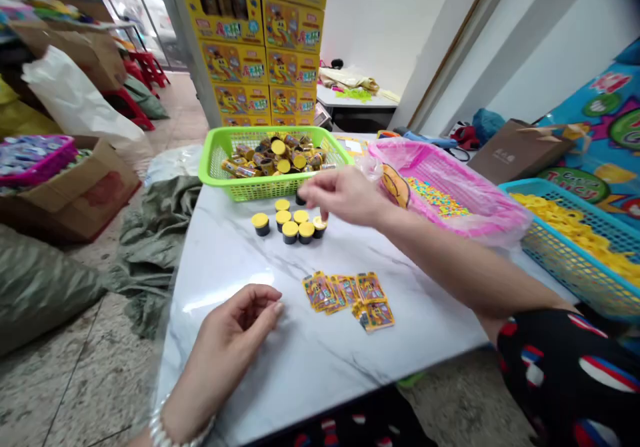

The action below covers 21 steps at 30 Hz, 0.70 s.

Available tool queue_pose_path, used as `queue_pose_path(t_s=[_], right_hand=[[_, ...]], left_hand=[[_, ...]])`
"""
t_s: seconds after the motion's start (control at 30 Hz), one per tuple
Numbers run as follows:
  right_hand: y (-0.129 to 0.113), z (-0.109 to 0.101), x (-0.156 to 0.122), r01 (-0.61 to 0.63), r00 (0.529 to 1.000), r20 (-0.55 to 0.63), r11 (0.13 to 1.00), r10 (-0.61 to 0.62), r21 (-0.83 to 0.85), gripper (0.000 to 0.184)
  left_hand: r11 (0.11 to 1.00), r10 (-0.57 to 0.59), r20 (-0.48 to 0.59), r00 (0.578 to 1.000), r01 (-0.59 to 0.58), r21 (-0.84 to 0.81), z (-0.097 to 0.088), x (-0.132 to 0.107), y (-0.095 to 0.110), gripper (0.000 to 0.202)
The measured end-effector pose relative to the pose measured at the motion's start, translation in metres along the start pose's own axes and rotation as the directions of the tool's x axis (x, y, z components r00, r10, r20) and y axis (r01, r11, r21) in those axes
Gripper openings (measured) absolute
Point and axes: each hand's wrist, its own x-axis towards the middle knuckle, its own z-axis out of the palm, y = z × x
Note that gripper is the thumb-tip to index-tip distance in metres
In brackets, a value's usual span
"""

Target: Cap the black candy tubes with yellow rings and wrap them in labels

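Observation:
My right hand (345, 197) hangs over the back of a small group of black cups with yellow lids (290, 223), its fingertips near a lone black cup (300, 198). It holds nothing I can see. My left hand (235, 327) rests loosely curled on the white marble table (230, 260), empty and nearest to a loose pile of yellow printed sachets (347, 297). Behind the cups, a green plastic basket (250, 190) holds foil-wrapped cylinders with yellow tops (277, 160).
A pink basket (480, 213) holds multicoloured candy (435, 197) at the table's right, and a blue basket (550, 193) holds yellow lids (565, 227). Yellow cartons (250, 53) stand stacked behind the table. A grey-green sack (155, 233) lies on the floor beside a cardboard box (85, 193).

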Motion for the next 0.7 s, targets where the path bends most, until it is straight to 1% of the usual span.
queue_pose_path(t_s=[0.03, 0.1, 0.13, 0.2, 0.23, 0.3, 0.37, 0.43, 0.5, 0.57, 0.6, 0.63, 0.67, 0.7], right_hand=[[0.001, 0.006, -0.021, 0.063, 0.997, 0.051, 0.993, -0.058, -0.099, 0.025], [0.006, 0.021, -0.061, 0.156, 0.982, 0.146, 0.952, -0.120, -0.262, 0.019], [0.011, 0.029, -0.078, 0.159, 0.980, 0.168, 0.929, -0.108, -0.333, 0.017], [0.021, 0.044, -0.100, 0.115, 0.983, 0.177, 0.895, -0.042, -0.431, 0.024], [0.026, 0.051, -0.106, 0.087, 0.985, 0.171, 0.886, -0.008, -0.455, 0.025], [0.033, 0.059, -0.110, 0.057, 0.987, 0.161, 0.887, 0.020, -0.458, 0.017], [0.034, 0.062, -0.108, 0.067, 0.990, 0.139, 0.902, -0.008, -0.427, 0.009], [0.030, 0.061, -0.106, 0.094, 0.993, 0.104, 0.922, -0.059, -0.377, 0.007], [0.025, 0.057, -0.106, 0.112, 0.993, 0.081, 0.946, -0.091, -0.305, 0.008], [0.020, 0.054, -0.105, 0.091, 0.993, 0.089, 0.973, -0.073, -0.212, 0.008], [0.018, 0.053, -0.105, 0.049, 0.995, 0.095, 0.988, -0.035, -0.150, 0.011], [0.018, 0.052, -0.104, -0.018, 0.995, 0.100, 0.998, 0.025, -0.066, 0.016], [0.017, 0.052, -0.103, -0.109, 0.988, 0.114, 0.993, 0.104, 0.040, 0.023], [0.017, 0.052, -0.101, -0.210, 0.972, 0.143, 0.965, 0.188, 0.156, 0.028]], left_hand=[[0.998, 0.025, 0.036, 0.999, -0.028, 0.063, 0.002, 0.000, -0.001, 0.028], [0.982, 0.067, 0.071, 0.995, -0.078, 0.170, 0.005, 0.001, -0.003, 0.026], [0.972, 0.080, 0.067, 0.995, -0.093, 0.218, 0.007, 0.002, -0.003, 0.025], [0.949, 0.092, 0.031, 0.995, -0.097, 0.301, 0.010, 0.004, -0.003, 0.027], [0.936, 0.094, 0.012, 0.996, -0.092, 0.340, 0.011, 0.006, -0.002, 0.028], [0.903, 0.110, -0.010, 0.994, -0.096, 0.420, 0.013, 0.010, 0.001, 0.031], [0.856, 0.165, 0.000, 0.986, -0.143, 0.497, 0.016, 0.016, 0.006, 0.033], [0.821, 0.236, 0.017, 0.972, -0.208, 0.532, 0.020, 0.022, 0.010, 0.036], [0.841, 0.251, 0.042, 0.967, -0.239, 0.485, 0.025, 0.027, 0.013, 0.035], [0.904, 0.203, 0.077, 0.976, -0.216, 0.369, 0.029, 0.031, 0.014, 0.025], [0.935, 0.170, 0.088, 0.981, -0.189, 0.301, 0.030, 0.032, 0.013, 0.022], [0.959, 0.140, 0.089, 0.986, -0.158, 0.237, 0.031, 0.033, 0.012, 0.022], [0.975, 0.114, 0.076, 0.990, -0.127, 0.184, 0.032, 0.033, 0.011, 0.023], [0.985, 0.091, 0.057, 0.994, -0.098, 0.144, 0.031, 0.032, 0.010, 0.024]])
